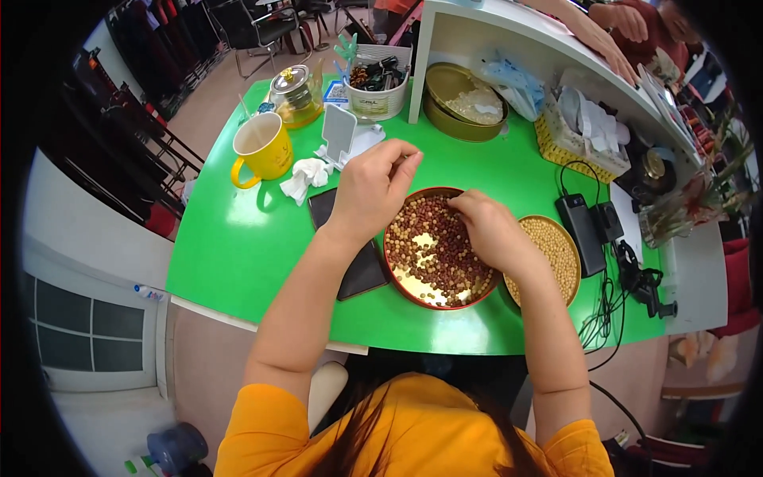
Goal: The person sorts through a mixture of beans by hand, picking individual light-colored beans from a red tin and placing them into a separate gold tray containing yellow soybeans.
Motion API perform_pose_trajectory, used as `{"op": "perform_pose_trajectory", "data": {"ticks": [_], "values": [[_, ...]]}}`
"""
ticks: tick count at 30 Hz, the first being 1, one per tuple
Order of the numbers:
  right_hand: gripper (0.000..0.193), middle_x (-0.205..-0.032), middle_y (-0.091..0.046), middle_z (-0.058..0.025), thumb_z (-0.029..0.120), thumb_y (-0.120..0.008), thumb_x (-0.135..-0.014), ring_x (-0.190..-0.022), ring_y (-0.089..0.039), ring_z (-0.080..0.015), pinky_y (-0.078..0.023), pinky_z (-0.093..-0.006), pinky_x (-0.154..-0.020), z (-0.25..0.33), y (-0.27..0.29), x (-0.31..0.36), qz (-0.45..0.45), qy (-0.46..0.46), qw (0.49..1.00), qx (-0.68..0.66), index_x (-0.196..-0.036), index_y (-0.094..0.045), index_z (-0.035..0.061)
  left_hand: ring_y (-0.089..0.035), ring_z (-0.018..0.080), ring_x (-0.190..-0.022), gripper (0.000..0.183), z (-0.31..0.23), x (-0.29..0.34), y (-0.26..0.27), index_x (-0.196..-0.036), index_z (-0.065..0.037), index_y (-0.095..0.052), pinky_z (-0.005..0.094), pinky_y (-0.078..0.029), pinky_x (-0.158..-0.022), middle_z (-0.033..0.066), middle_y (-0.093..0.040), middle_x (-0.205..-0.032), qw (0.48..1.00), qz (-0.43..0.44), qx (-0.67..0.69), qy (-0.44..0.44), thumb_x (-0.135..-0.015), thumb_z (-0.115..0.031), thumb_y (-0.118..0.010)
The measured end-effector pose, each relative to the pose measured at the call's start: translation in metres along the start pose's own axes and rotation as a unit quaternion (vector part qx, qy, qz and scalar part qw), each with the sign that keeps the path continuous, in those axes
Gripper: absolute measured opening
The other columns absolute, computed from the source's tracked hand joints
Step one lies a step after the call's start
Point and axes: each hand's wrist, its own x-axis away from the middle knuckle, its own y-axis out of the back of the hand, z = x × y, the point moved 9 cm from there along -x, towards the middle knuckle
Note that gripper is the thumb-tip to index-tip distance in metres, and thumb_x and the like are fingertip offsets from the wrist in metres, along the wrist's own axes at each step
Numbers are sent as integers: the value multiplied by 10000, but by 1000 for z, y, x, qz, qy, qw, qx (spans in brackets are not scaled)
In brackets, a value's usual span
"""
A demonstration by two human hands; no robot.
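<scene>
A round red-rimmed tin (387,262) with a shiny gold bottom holds many small dark-brown and tan balls (437,238), beads or beans; I cannot tell which. My right hand (498,234) reaches over its right side, thumb and fingertips pressed together among the balls; anything pinched is hidden. Above the tin's upper left edge hovers my left hand (373,187), its fingers curled closed against the thumb, hiding whatever they hold. Partly under my right wrist, a second round tin (579,278) is filled with pale beige balls (554,253).
At left stand a yellow mug (263,149), crumpled tissue (306,178) and a glass teapot (296,95). A dark flat case (364,274) lies beside the red-rimmed tin. Black adapters (580,230) and cables are at right. A white shelf (509,20) borders the back; another person's arm (584,32) rests on it.
</scene>
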Motion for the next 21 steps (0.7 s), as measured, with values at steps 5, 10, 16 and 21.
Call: {"op": "perform_pose_trajectory", "data": {"ticks": [5, 10, 16, 21], "values": [[186, -1042, -660, -198, 6, -564, -913, -973, -636, -372, -508, -411, -873, 3, -21, 2, 95, -14, 995, -29, -1059, -675, -27, -647, 301, -701, 108, -1, 8, -4, -915, -10, -637, 386, -507, -625, 137, -655, -799, 1000, 5, -8, -25, -928, -117, -653], [147, -1011, -653, -199, 20, -585, -905, -968, -629, -385, -506, -441, -856, -3, -10, -8, 16, -70, 997, -31, -1010, -675, -28, -649, 321, -741, 104, -7, 7, -6, -912, -12, -627, 408, -513, -645, 137, -659, -819, 999, 20, -10, -31, -925, -114, -646], [102, -986, -648, -198, 24, -615, -878, -954, -627, -390, -502, -462, -824, -5, -35, -14, 70, -46, 995, 58, -947, -666, -32, -648, 327, -743, 100, -2, 8, -8, -916, -13, -626, 413, -515, -648, 139, -659, -824, 999, 14, -4, -37, -921, -111, -646], [94, -962, -642, -206, 33, -637, -855, -932, -628, -397, -499, -475, -816, -5, -40, -14, 90, -48, 991, 84, -916, -654, -37, -646, 335, -746, 98, -3, 11, -8, -917, -14, -626, 419, -515, -651, 141, -659, -825, 999, 15, -6, -36, -917, -110, -647]]}}
